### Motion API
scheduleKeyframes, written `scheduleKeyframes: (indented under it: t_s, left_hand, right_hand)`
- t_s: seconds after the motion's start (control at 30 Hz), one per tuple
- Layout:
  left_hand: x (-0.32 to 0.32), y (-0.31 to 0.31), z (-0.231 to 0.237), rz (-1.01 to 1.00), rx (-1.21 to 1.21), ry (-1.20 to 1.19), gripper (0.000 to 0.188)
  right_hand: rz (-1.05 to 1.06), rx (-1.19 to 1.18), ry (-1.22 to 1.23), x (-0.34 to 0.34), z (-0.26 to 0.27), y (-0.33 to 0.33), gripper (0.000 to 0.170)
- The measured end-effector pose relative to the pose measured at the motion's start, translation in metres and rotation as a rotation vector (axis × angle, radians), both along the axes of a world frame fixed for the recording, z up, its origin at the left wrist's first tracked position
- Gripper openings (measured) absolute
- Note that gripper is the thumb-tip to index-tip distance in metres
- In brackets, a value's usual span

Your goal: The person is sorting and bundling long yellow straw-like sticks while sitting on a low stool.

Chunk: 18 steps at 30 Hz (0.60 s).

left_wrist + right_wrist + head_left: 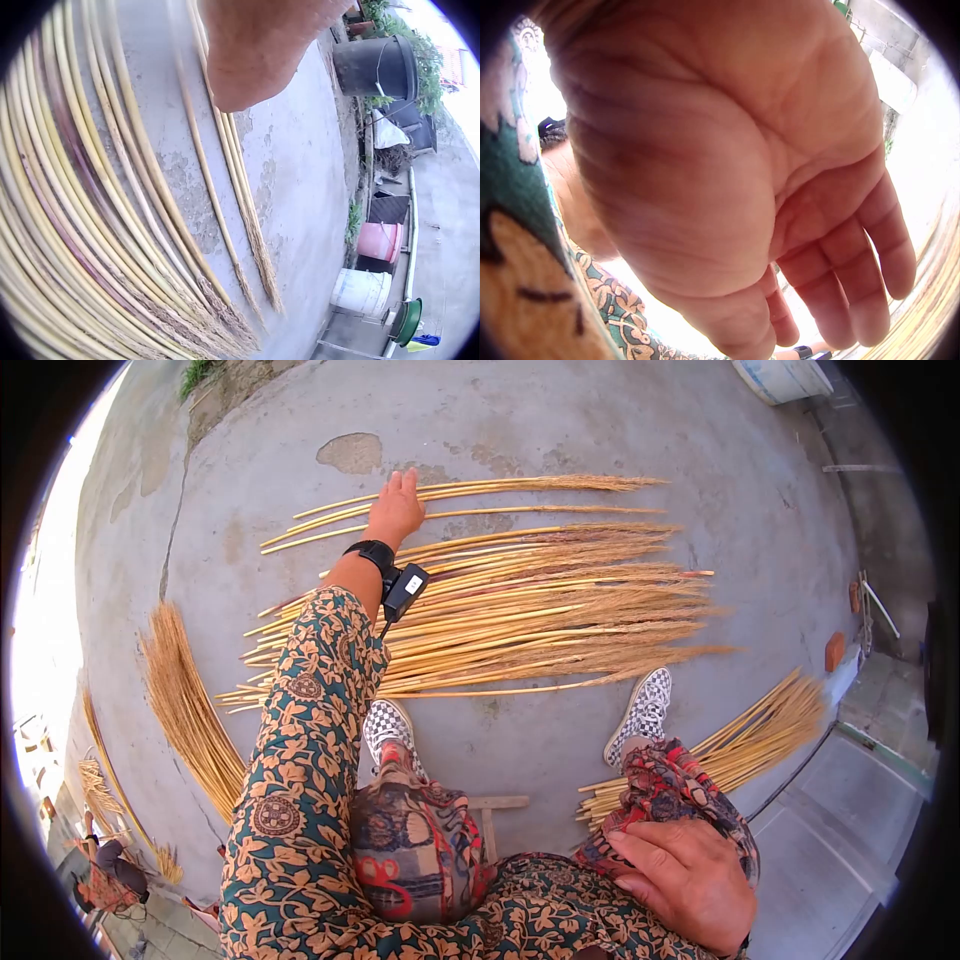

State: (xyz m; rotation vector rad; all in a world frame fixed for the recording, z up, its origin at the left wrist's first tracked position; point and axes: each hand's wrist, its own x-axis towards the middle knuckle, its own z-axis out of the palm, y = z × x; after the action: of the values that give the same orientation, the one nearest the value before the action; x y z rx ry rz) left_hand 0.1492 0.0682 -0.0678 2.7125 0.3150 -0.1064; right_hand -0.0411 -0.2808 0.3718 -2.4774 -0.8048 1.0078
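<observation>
Head view: the left hand [397, 515] reaches out over the thin upper group of tasselled stalks [500, 487], which pass beneath it. Its fingers point away from the body, close together, but whether they pinch a stalk cannot be told (the left wrist view shows only part of the hand, with stalks running behind it). A black wrist strap [376, 552] holds a small camera [404, 592] on that arm.

The right hand [690, 880] is over the patterned trousers near the right knee; its palm and loosely extended fingers show in the right wrist view, holding nothing. Whether it touches the cloth is unclear.

Between the left hand and the checkered shoes [387, 728] lies the broad spread of stalks [480, 620], side by side on the concrete floor [520, 740], tassels toward the person's right. One bunch [190, 700] lies to the left, another bunch [750, 735] to the right.

In the left wrist view, a black bucket [375, 67], a pink bucket [379, 241], a white bucket [361, 291] and a green basin [408, 322] are beyond the floor.
</observation>
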Motion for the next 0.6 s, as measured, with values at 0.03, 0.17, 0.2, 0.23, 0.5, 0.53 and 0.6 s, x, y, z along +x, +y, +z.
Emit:
scheduleKeyframes:
  t_s: [0.03, 0.17, 0.2, 0.23, 0.5, 0.53, 0.6]
  left_hand:
    - [0.004, 0.006, -0.004, -0.004, -0.031, 0.095, 0.055]
    - [-0.015, -0.002, -0.003, -0.056, 0.114, 0.157, 0.044]
    - [-0.02, -0.005, 0.0, -0.079, 0.121, 0.16, 0.043]
    - [-0.026, -0.009, 0.004, -0.104, 0.128, 0.164, 0.041]
    - [-0.114, -0.046, 0.001, -0.26, 0.218, -0.053, 0.037]
    - [-0.121, -0.048, 0.0, -0.299, 0.233, -0.057, 0.037]
    - [-0.13, -0.054, 0.006, -0.355, 0.217, -0.006, 0.038]
  right_hand:
    - [0.002, 0.002, 0.003, 0.0, -0.001, 0.0, 0.04]
    - [-0.001, -0.025, 0.003, -0.001, -0.002, -0.002, 0.042]
    - [0.012, -0.031, -0.024, -0.002, -0.006, -0.004, 0.044]
    - [0.023, -0.037, -0.049, -0.005, -0.009, -0.005, 0.047]
    - [0.004, -0.013, -0.05, -0.012, -0.006, -0.009, 0.047]
    - [0.004, -0.013, -0.049, -0.011, -0.006, -0.01, 0.047]
    - [0.008, -0.008, -0.061, -0.011, -0.006, -0.01, 0.047]
